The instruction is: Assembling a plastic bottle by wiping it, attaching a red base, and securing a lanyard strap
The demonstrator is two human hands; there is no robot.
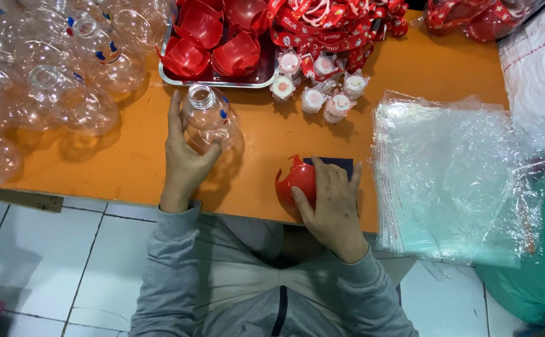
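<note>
My left hand (184, 156) grips a clear bottle (207, 118); my right hand (332, 203) grasps a red shell (296, 181) on the table (254, 168).

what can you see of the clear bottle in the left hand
The clear bottle looks like thin transparent plastic with a rounded, bulbous body, an open round neck with no cap, and small blue marks on its side. It stands on the orange table, just in front of a metal tray of red shells. The left hand wraps its near side, thumb on the body. Similar clear bottles are heaped to its left.
</note>
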